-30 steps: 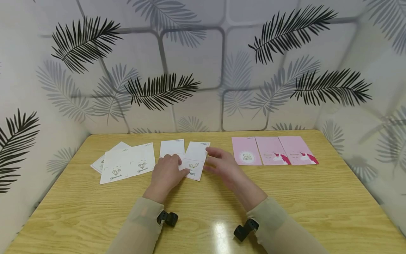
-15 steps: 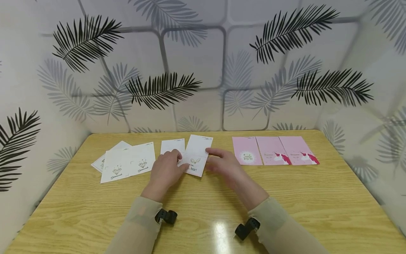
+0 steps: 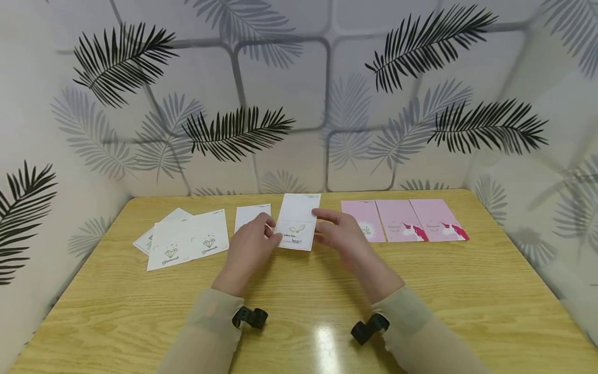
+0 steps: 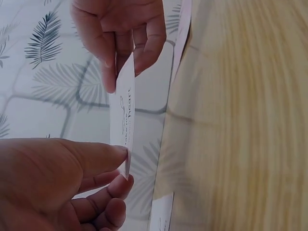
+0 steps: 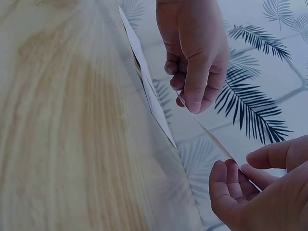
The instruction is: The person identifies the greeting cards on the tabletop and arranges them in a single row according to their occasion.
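My left hand pinches the lower left edge of a white card between thumb and fingers. The card has gold wings, the word "heart" and a crease across it. At its right edge my right hand holds it between its fingers, some of them hidden behind. In the left wrist view the raised card is seen almost edge-on between both hands. Behind my left hand lies another white card, partly covered.
White diamond-print cards overlap on the wooden table at the left. Three pink cards lie in a row at the right, the nearest partly behind my right hand. A leaf-patterned wall rises behind the table.
The winged card has risen from the table and moved right and away, clear of the other white card. Both hands have moved with it; the left now pinches its edge.
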`<state>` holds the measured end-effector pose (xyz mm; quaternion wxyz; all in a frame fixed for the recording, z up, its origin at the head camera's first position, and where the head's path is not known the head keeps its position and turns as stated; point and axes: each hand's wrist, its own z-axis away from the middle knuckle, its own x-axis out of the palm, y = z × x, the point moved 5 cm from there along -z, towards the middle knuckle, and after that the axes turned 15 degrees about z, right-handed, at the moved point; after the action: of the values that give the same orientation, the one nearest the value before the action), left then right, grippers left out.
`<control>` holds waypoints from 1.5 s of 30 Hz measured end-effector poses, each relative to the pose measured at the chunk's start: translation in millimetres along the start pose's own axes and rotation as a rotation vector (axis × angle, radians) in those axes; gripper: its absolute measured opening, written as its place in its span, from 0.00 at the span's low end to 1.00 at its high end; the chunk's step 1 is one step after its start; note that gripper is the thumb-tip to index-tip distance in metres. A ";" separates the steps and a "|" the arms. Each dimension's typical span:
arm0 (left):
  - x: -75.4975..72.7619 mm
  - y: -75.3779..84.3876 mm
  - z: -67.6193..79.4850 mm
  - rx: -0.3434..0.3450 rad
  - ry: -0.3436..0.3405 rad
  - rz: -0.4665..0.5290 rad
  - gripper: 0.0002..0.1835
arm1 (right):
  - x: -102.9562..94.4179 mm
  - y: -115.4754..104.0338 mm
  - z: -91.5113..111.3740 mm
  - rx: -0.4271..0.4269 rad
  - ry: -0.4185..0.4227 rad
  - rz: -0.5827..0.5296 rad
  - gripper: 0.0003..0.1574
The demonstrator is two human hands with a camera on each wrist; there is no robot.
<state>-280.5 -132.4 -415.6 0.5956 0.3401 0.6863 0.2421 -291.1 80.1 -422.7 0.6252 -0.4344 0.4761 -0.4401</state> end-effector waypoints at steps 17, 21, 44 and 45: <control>26.7 40.0 -17.0 0.018 0.007 0.123 0.11 | -49.5 -1.6 -9.6 -0.074 0.218 0.303 0.30; 35.3 42.8 -22.3 0.004 0.007 0.113 0.10 | -54.7 0.3 -12.7 -0.081 0.231 0.359 0.27; 63.5 31.7 -33.1 -0.028 -0.049 0.007 0.09 | -52.9 13.5 -14.9 -0.031 0.091 0.693 0.24; 64.3 31.1 -33.0 -0.026 -0.049 0.005 0.09 | -52.5 13.7 -14.3 -0.026 0.087 0.697 0.24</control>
<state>-311.1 -61.2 -428.9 0.6160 0.3401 0.6674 0.2439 -311.6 132.2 -427.1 0.7115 -0.2342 0.6276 -0.2123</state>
